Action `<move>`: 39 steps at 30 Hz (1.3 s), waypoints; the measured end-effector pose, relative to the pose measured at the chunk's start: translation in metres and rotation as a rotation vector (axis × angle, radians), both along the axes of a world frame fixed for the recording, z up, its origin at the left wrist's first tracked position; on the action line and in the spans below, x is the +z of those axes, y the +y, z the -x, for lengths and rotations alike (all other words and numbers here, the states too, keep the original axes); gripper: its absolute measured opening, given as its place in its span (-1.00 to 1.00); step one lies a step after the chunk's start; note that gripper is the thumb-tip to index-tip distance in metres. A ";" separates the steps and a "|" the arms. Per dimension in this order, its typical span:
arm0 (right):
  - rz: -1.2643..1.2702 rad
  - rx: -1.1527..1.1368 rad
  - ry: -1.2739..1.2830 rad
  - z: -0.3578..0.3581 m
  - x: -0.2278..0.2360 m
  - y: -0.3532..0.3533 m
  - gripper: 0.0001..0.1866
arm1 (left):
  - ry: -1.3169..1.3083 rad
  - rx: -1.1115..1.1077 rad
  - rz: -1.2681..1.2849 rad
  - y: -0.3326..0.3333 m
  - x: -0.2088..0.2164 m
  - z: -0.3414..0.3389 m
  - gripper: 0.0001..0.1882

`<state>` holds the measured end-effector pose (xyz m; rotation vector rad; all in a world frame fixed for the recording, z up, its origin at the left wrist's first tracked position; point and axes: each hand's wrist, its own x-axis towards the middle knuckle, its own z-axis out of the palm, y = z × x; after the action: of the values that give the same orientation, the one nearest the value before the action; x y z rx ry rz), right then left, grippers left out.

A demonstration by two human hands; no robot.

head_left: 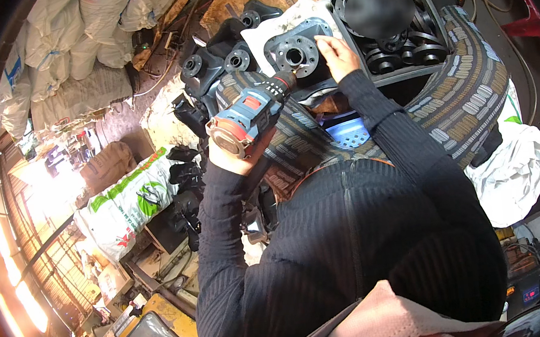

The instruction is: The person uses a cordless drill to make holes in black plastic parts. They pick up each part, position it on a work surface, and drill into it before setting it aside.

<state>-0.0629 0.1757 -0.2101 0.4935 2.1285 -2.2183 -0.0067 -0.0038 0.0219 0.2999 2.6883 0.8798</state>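
My left hand (pixel 233 161) is wrapped round the grip of a blue and red cordless drill (pixel 247 115). The drill's tip points at the rim of a black flanged part (pixel 283 53), which has a round center hole and small holes around its ring. Whether the tip touches the ring is too small to tell. On the ring's right side, my right hand (pixel 340 59) has its fingers closed at the edge. The part lies just beyond my knees, on or against a white sack (pixel 256 36).
To the right of the part, a grey crate (pixel 398 79) holds several black round parts. More black flanged parts (pixel 211 65) are heaped at the left. White sacks (pixel 124 202) lie farther left, and a crumpled white bag (pixel 514 174) is by my right leg. A hose (pixel 530 78) trails on the floor.
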 end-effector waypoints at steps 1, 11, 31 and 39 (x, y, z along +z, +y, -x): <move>-0.138 0.023 0.071 0.004 -0.006 -0.003 -0.66 | -0.005 -0.008 -0.007 -0.002 -0.001 0.001 -0.62; -0.101 0.129 0.166 0.008 -0.053 -0.014 -0.74 | 0.006 -0.038 0.059 -0.006 -0.015 0.009 -0.61; -0.113 0.142 0.343 0.005 -0.040 -0.010 -0.78 | -0.072 -0.208 0.279 -0.002 -0.041 0.028 -0.57; -0.005 0.118 0.264 0.006 -0.036 -0.006 -0.77 | -0.172 -0.179 0.303 0.010 -0.029 0.047 -0.64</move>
<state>-0.0688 0.1699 -0.2464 0.0744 2.2147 -2.3233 -0.0537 0.0057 -0.0076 0.3691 2.5387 0.4181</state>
